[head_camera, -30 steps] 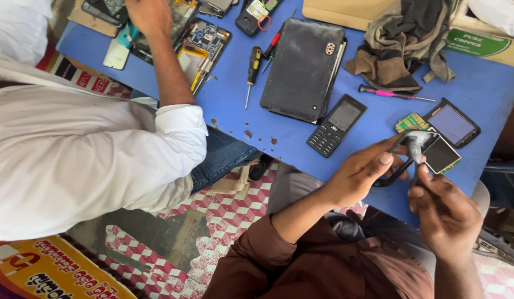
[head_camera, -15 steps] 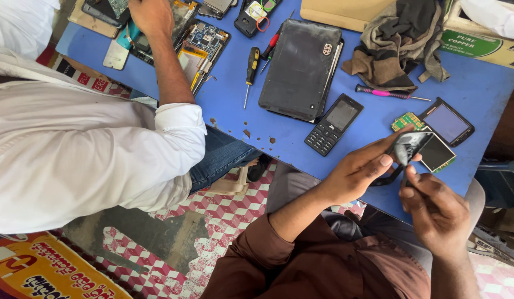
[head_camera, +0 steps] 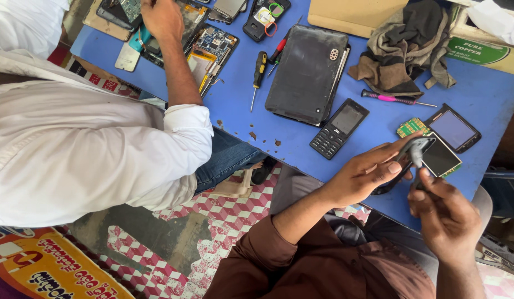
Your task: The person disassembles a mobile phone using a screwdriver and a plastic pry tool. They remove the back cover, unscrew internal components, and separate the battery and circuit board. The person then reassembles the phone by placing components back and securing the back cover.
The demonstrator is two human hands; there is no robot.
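Two hands work one dark phone shell above the blue tabletop: left hand grasping it, right hand pinching its lower edge, screens beside unfitted.

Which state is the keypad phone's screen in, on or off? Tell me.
Off: the keypad phone lies face up on the blue table, its screen dark.

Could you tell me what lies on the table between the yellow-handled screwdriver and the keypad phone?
In the head view, a black tablet lies between the screwdriver and the phone.
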